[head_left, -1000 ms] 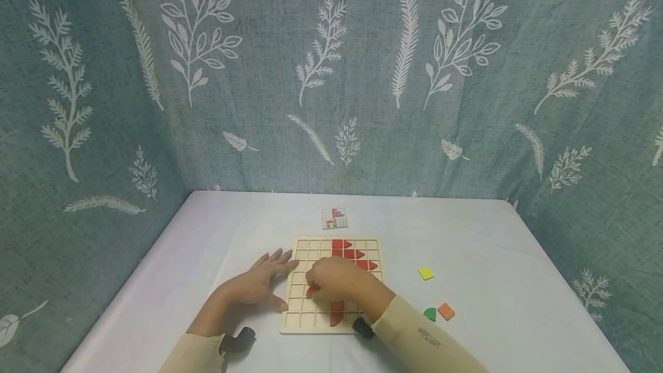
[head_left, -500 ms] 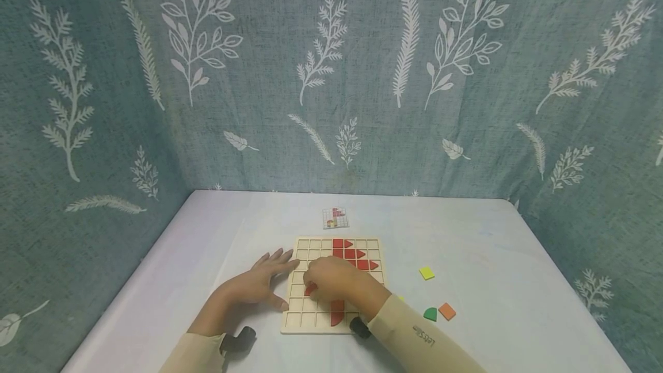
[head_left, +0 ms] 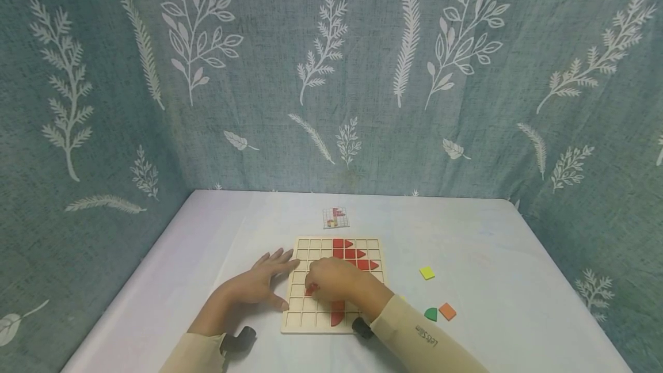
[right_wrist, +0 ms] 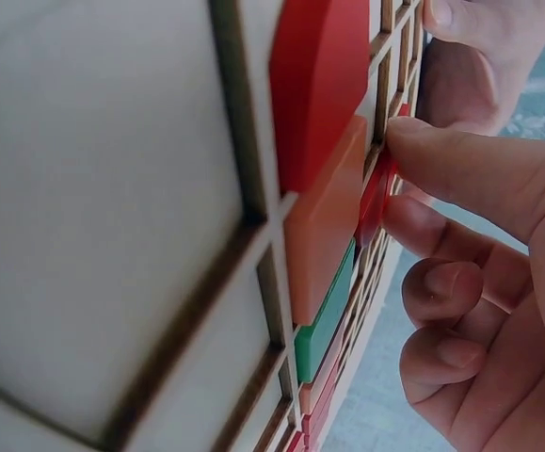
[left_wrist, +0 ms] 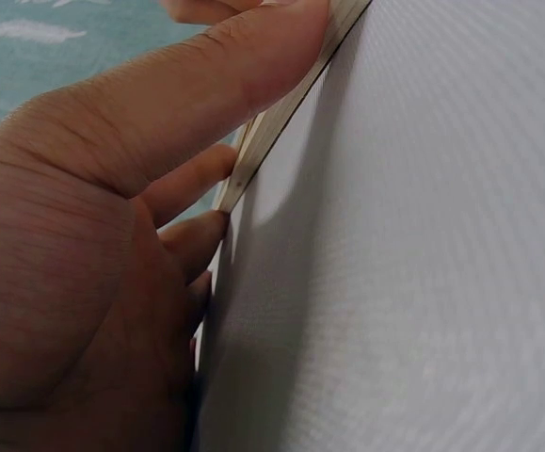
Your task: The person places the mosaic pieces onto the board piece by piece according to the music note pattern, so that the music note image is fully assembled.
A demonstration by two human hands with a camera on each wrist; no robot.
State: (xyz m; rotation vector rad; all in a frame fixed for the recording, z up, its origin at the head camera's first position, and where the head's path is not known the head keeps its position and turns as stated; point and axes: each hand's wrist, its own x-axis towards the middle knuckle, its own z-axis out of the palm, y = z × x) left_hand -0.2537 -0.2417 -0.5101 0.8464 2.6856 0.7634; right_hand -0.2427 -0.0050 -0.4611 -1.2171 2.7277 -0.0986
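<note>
A pale wooden grid board (head_left: 308,320) lies on the table with red tiles set in its upper right part. My right hand (head_left: 334,280) is over the board's middle, its thumb and index finger pinching a small red tile (right_wrist: 376,198) at the grid; the fingers partly cover the tile's shape. Around it in the right wrist view are an orange tile (right_wrist: 327,226), a green tile (right_wrist: 324,315) and a larger red tile (right_wrist: 321,85). My left hand (head_left: 254,285) rests with fingers spread at the board's left edge, its thumb (left_wrist: 206,89) touching the side.
Behind the board lies a small pattern card (head_left: 335,218) printed with a coloured figure. To the right are a loose yellow tile (head_left: 427,273), a green quarter-round tile (head_left: 431,314) and an orange tile (head_left: 448,311). A patterned curtain (head_left: 269,73) stands behind the white table (head_left: 507,269).
My right hand has shifted very slightly over the same spot, and less of the red tile's outline shows between the fingers. My left hand has stayed still.
</note>
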